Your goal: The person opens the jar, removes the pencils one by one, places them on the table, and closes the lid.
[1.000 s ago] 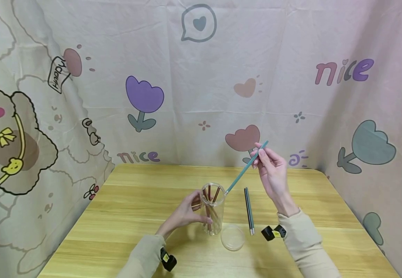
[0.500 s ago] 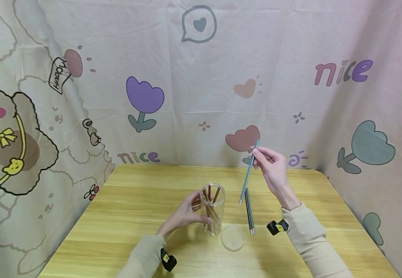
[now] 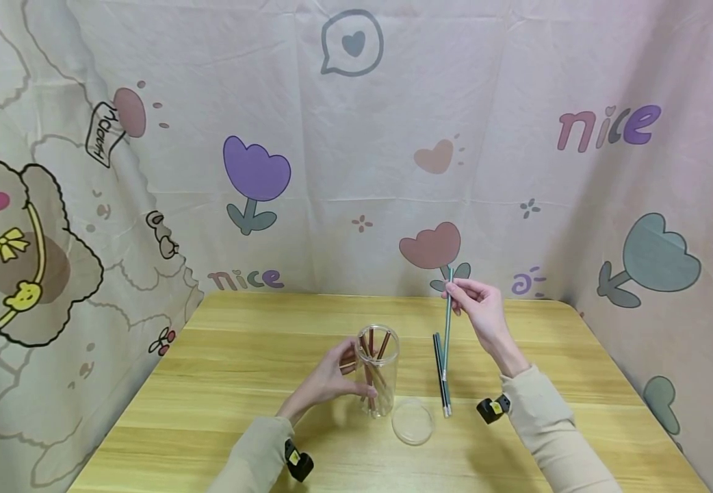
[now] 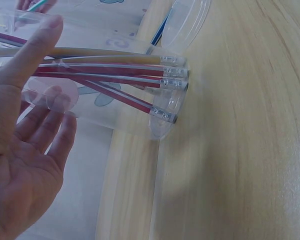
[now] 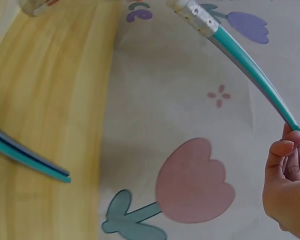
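A clear plastic jar [image 3: 389, 383] stands upright on the table, with several red and yellowish pencils [image 4: 125, 77] inside, eraser ends down. My left hand [image 3: 326, 376] grips the jar from its left side, thumb in front and fingers behind. Between thumb and fingertips, my right hand [image 3: 482, 308] pinches a teal pencil [image 5: 255, 72] near its upper end. That pencil hangs nearly upright, its white eraser end down, over two pencils lying together on the table, one dark [image 3: 438, 363] and one teal [image 5: 30, 161].
A round clear lid [image 3: 412, 422] lies flat just right of the jar's base. Behind the wooden table [image 3: 258, 342] hangs a printed cloth [image 3: 356, 137], which also covers both sides.
The right hand has moved the teal pencil away from the jar's rim, rightward and down over the lying pencils, turning it from slanted to nearly upright. The left hand and jar stay put.
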A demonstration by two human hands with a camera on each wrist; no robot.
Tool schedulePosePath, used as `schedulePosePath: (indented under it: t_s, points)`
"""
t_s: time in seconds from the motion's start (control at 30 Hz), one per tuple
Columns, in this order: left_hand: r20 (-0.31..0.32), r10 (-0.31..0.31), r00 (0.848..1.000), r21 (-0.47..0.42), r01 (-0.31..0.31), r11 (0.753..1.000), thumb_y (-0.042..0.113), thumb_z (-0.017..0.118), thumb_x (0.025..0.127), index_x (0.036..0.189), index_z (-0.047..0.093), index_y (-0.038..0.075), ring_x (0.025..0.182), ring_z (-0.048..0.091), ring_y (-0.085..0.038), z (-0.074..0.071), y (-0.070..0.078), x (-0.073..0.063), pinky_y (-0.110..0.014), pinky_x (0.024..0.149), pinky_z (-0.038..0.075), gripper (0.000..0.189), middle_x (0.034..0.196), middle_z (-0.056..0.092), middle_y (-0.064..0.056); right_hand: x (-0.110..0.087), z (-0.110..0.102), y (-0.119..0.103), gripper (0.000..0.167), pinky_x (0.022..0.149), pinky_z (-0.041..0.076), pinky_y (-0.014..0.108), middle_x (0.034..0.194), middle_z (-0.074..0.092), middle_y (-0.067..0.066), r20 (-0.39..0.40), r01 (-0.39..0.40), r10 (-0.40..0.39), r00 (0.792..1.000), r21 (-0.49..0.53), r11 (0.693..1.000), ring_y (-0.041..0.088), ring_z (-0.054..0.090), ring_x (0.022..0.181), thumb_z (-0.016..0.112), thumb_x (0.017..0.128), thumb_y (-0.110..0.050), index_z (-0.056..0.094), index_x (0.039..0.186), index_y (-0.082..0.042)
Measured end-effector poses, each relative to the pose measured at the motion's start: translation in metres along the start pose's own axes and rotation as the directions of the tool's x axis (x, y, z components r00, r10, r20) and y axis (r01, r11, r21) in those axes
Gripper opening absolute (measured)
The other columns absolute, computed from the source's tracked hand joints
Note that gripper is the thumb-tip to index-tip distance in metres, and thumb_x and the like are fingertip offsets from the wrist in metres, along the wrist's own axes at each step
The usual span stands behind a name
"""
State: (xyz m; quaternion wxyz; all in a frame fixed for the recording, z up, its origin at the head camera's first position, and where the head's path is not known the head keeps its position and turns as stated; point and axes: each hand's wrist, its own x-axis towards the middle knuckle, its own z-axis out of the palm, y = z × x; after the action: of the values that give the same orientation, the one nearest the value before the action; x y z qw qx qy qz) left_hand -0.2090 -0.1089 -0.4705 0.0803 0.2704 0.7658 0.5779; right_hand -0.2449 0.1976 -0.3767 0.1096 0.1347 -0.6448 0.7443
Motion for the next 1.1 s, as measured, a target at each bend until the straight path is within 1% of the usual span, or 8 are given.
schedulePosePath:
  t_s: [0.23,0.33,0.47,0.6,0.73,0.8,0.9,1.1]
  points:
    - [0.000,-0.007,1.000,-0.001,0.007,1.000,0.015,0.091,0.072,0.138,0.050,0.005,0.135,0.054,-0.041,0.000,0.001,-0.001,-0.053,0.116,0.044,0.078,0.140,0.059,-0.019,-0.003,-0.011,0.019,0.022,0.054,0.050,0.014,0.075,0.076,-0.010,-0.057,-0.090,0.087,0.995,-0.044,0.995,0.003,0.058,0.061,0.065,0.097,-0.007,0.075,0.090,-0.024]
    - [0.004,-0.008,1.000,-0.006,0.008,1.000,0.016,0.091,0.072,0.139,0.049,0.002,0.135,0.054,-0.041,-0.001,0.001,-0.001,-0.053,0.117,0.043,0.080,0.141,0.059,-0.019,-0.004,-0.015,0.027,0.022,0.056,0.051,0.015,0.076,0.076,-0.011,-0.071,-0.129,0.125,0.990,-0.061,0.990,0.003,0.058,0.062,0.065,0.098,-0.009,0.075,0.090,-0.027]
    - [0.010,-0.002,1.000,-0.012,0.002,1.000,0.015,0.091,0.072,0.139,0.047,-0.002,0.136,0.053,-0.042,-0.001,0.001,-0.001,-0.053,0.117,0.043,0.082,0.141,0.059,-0.020,-0.006,-0.019,0.039,0.020,0.058,0.052,0.015,0.078,0.076,-0.009,-0.077,-0.143,0.137,0.988,-0.076,0.987,0.003,0.058,0.064,0.066,0.097,-0.010,0.074,0.093,-0.027]
    - [0.012,-0.001,1.000,-0.016,0.001,1.000,0.014,0.091,0.072,0.139,0.047,-0.003,0.135,0.054,-0.041,-0.001,0.001,-0.001,-0.052,0.117,0.043,0.082,0.141,0.059,-0.020,-0.007,-0.023,0.051,0.012,0.057,0.051,0.014,0.077,0.075,-0.010,-0.072,-0.140,0.131,0.989,-0.125,0.982,0.002,0.058,0.065,0.065,0.098,-0.009,0.075,0.104,-0.013]
    - [0.011,-0.001,1.000,-0.022,0.001,1.000,0.014,0.091,0.072,0.139,0.047,-0.003,0.135,0.053,-0.041,0.000,0.001,-0.001,-0.052,0.117,0.043,0.082,0.141,0.059,-0.020,-0.009,-0.027,0.061,0.024,0.056,0.049,0.013,0.076,0.074,-0.011,-0.066,-0.156,0.147,0.987,-0.182,0.971,0.001,0.057,0.065,0.062,0.099,-0.006,0.067,0.116,0.010]
    - [0.011,-0.004,1.000,-0.023,0.004,1.000,0.014,0.091,0.072,0.140,0.046,-0.003,0.136,0.053,-0.041,0.000,0.001,-0.001,-0.053,0.117,0.043,0.082,0.141,0.059,-0.020,-0.009,-0.028,0.065,0.029,0.056,0.048,0.013,0.075,0.074,-0.011,-0.065,-0.175,0.165,0.984,-0.205,0.963,0.001,0.056,0.065,0.061,0.099,-0.004,0.063,0.120,0.016]
    - [0.010,-0.006,1.000,-0.021,0.006,1.000,0.015,0.091,0.073,0.140,0.046,-0.003,0.136,0.053,-0.041,-0.001,0.000,-0.001,-0.052,0.117,0.043,0.083,0.141,0.059,-0.020,-0.011,-0.031,0.071,0.034,0.056,0.046,0.013,0.076,0.073,-0.010,-0.053,-0.196,0.189,0.981,-0.243,0.950,0.001,0.054,0.065,0.058,0.100,-0.003,0.058,0.125,0.020]
    - [0.007,-0.008,1.000,-0.020,0.008,1.000,0.015,0.091,0.073,0.142,0.045,-0.002,0.136,0.053,-0.041,0.000,0.000,-0.001,-0.052,0.118,0.043,0.085,0.141,0.058,-0.020,-0.013,-0.038,0.081,0.035,0.057,0.047,0.014,0.080,0.072,-0.007,-0.038,-0.225,0.224,0.974,-0.292,0.930,0.001,0.053,0.066,0.057,0.101,-0.004,0.057,0.127,0.019]
